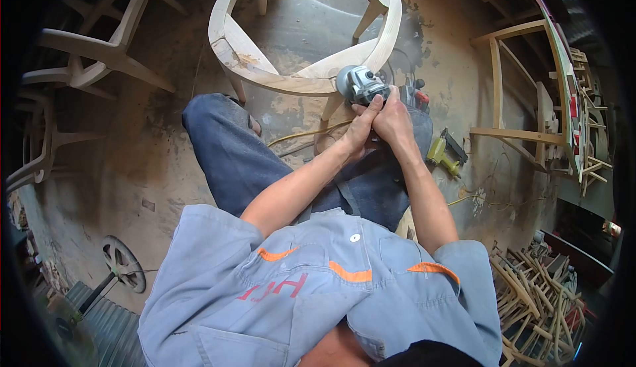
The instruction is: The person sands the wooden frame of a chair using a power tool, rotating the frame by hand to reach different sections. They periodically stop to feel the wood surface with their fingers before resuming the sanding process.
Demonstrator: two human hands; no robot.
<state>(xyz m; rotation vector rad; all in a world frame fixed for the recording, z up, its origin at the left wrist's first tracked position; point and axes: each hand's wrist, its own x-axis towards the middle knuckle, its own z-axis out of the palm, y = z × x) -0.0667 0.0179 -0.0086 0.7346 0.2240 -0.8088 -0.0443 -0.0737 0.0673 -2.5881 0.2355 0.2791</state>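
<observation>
An angle grinder [363,83] with a silvery head is held between both hands, its round disc at the lower right rim of a pale wooden ring frame [291,85]. The frame stands on wooden legs on the floor. My left hand [361,126] is wrapped round the grinder's body from the left. My right hand [393,116] closes round it from the right, pressed against the left one. The fingers' undersides and most of the grinder's handle are hidden. Whether the disc touches the wood is hard to tell.
Wooden chair frames [99,52] stand at the left. A yellow-green nail gun [442,157] lies right of my knee, near a yellow hose [308,133]. At the right is a rectangular wooden frame [496,85], with a pile of wood pieces [540,294] below. A spoked wheel [123,264] lies lower left.
</observation>
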